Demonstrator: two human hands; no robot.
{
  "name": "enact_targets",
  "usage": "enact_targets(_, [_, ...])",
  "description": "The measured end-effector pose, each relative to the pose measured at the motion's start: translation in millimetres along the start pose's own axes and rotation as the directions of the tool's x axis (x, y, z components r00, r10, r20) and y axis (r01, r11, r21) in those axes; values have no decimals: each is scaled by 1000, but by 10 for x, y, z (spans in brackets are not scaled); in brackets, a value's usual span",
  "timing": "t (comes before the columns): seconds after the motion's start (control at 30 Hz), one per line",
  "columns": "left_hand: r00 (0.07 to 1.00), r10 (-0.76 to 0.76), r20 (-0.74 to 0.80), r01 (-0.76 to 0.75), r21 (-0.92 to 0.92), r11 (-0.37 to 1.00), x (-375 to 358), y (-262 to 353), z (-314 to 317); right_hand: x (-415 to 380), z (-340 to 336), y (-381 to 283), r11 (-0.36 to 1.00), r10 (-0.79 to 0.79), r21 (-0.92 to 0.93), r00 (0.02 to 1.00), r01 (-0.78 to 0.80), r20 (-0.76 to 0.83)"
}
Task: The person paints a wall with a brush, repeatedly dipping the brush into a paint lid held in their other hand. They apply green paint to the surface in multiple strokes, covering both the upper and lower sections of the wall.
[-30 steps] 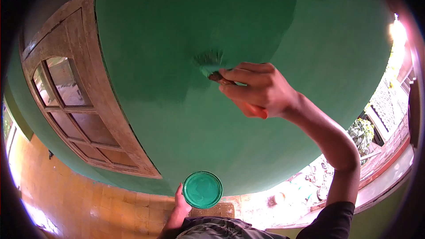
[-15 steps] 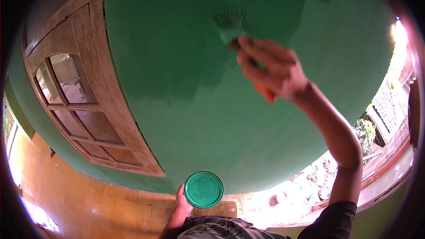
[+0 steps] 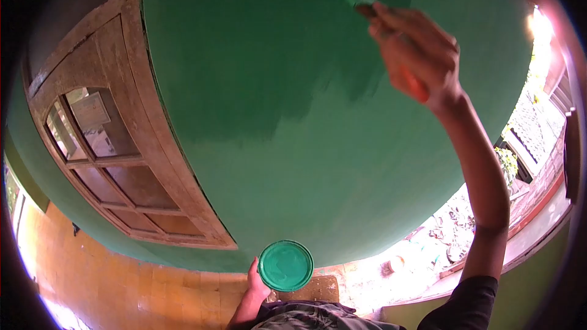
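A green wall [image 3: 293, 177] fills the middle of the view, its upper part covered in a darker, wet-looking coat with a ragged lower edge. My right hand [image 3: 422, 55] grips a paintbrush [image 3: 361, 5] with an orange-red handle end. Its bristles, blurred by motion, lie against the dark area near the top. Low in front of my body, my left hand [image 3: 257, 284] holds a round can of green paint [image 3: 285, 266] by its left side. The can's open top faces me; the fingers under it are hidden.
To the left, a brown wooden window frame [image 3: 183, 146] with glass panes borders the painted wall. Below lies an orange-yellow tiled floor [image 3: 153, 281], with a brown mat [image 3: 324, 289] behind the can. Bright rubble and plants [image 3: 506, 165] show at the right.
My right hand has moved the paintbrush up and to the right along the wall. Dark paint now covers more of the area below the brush. The can stays nearly where it was.
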State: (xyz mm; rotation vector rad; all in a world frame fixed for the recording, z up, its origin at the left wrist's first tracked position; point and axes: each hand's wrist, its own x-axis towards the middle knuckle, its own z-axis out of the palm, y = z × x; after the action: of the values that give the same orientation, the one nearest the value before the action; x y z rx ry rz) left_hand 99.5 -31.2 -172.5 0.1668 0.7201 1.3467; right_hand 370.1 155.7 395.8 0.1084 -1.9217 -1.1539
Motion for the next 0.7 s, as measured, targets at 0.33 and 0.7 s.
enact_targets(0.33, [997,-71,42,70,32,997,-28,62,-183,-95,-67,-801,868,268,259,839,-423,474])
enact_targets(0.7, [995,-97,23,95,76,993,-82,145,-284,-244,-161,-302,948,272,-189,960,-255,70])
